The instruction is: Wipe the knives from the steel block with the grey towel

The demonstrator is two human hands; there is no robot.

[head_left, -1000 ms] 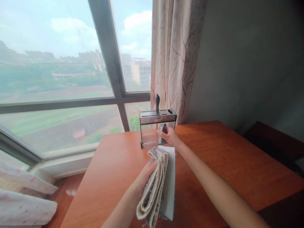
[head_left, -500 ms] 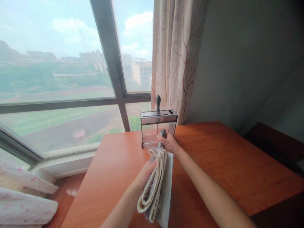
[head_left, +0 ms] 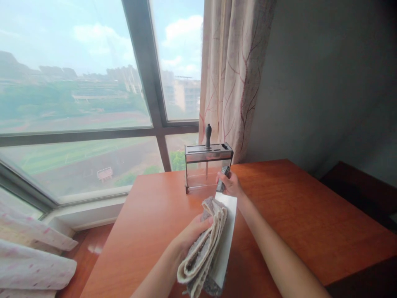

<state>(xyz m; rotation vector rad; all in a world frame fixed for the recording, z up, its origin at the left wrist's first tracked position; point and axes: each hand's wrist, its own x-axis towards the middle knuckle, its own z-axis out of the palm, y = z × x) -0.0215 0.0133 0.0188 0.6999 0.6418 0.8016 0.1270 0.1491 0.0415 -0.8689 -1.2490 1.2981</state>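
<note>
My right hand (head_left: 232, 184) is closed around the dark handle of a kitchen knife, a cleaver with a broad pale blade (head_left: 228, 236) that points toward me. In my left hand (head_left: 197, 231) is a folded grey cloth (head_left: 203, 248) with cream edges, its thumb on top and its other fingers mostly hidden. The cloth lies against the left face of the blade, with some of it showing below the lower end. Beyond my hands a knife block (head_left: 208, 155) with a metal top and clear sides stands upright, a dark-handled tool (head_left: 208, 135) slotted in its top.
Everything stands over a reddish-brown wooden table (head_left: 297, 215). A large window (head_left: 77, 82) fills the left and back, with a patterned curtain (head_left: 235, 74) beside it. Another curtain (head_left: 34, 260) hangs at the lower left. A grey wall (head_left: 322, 82) is on the right.
The knife handle and my right hand have moved slightly right, and the blade is turned so more of its face shows. The cloth has slid lower along the blade.
</note>
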